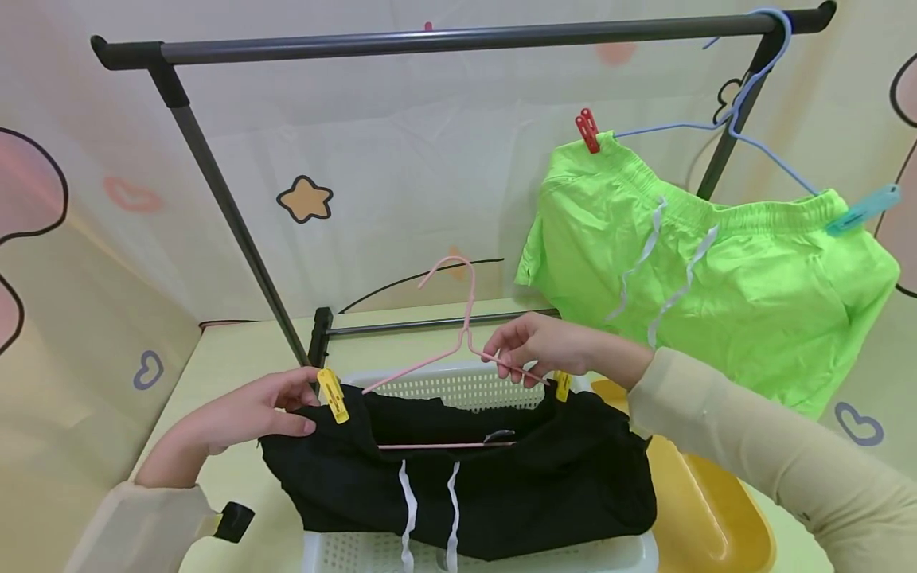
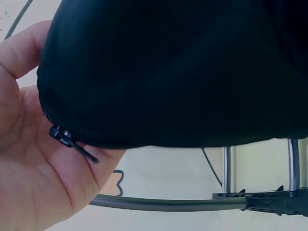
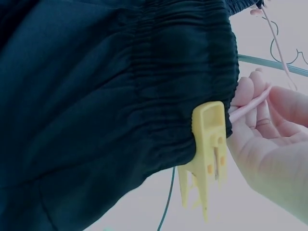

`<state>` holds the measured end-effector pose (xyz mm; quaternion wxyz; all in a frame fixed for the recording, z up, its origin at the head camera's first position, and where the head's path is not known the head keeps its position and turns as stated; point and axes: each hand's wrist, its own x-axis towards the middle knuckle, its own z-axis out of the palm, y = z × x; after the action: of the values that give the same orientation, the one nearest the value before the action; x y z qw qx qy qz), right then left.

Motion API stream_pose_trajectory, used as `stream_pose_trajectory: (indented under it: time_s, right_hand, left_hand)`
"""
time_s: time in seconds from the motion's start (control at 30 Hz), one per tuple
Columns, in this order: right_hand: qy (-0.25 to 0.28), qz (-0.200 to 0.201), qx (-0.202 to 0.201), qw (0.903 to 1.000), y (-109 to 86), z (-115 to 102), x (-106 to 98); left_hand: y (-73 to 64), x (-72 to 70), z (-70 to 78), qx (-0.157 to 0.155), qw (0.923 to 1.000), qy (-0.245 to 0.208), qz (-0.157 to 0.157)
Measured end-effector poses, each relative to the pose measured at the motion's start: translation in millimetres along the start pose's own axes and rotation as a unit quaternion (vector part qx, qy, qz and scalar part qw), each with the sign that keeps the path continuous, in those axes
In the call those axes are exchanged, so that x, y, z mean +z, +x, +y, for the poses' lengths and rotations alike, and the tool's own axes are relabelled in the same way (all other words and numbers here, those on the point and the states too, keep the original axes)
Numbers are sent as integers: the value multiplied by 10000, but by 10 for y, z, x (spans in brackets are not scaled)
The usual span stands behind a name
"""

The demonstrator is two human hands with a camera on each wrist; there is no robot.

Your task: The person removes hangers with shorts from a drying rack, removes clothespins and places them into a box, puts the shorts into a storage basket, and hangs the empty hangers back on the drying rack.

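Centrally in the head view, the black shorts (image 1: 559, 485) lie spread above a white basket (image 1: 637, 553), with the pink hanger (image 1: 466, 329) reaching into their waist opening. The left hand (image 1: 247, 410) holds their left end, thumb in front, just beside one yellow clip (image 1: 333, 395); the right hand (image 1: 544, 346) pinches the hanger's sloping arm near a second yellow clip (image 1: 563, 386). Bright green shorts (image 1: 774, 278) hang on a blue hanger (image 1: 734, 111) from the rack (image 1: 466, 38), above a yellow basin (image 1: 716, 509).

Seen from the left wrist, black fabric covers the left fingertips, and a zipper pull (image 2: 62, 135) rests against the palm.

From the right wrist, thumb and fingers close around the pink rod beside the gathered waistband (image 3: 185, 62), where the clip bites.
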<state>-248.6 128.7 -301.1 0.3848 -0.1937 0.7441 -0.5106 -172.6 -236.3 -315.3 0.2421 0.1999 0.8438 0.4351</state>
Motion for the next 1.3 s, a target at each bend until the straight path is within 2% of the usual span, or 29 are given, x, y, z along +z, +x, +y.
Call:
stream_pose_trajectory:
  time_s: [0.1,0.4,0.8,1.0,1.3]
  right_hand:
    - [35,-42,11,10000,9,27,7]
    - [-72,16,-96,9999,51,104,19]
    - [-335,24,-161,9993,48,148,-21]
    - [-606,-13,-298,9977,2,173,-132]
    - [-886,262,-303,9953,-85,255,-347]
  left_hand:
    - [18,7,-34,25,9999,-118,-64]
    - [78,-2,-88,8,9997,-71,-228]
    - [86,-35,-136,-103,9998,36,-183]
    - [80,-46,-143,-74,9998,64,-189]
    - [39,-37,-175,-70,9998,172,-58]
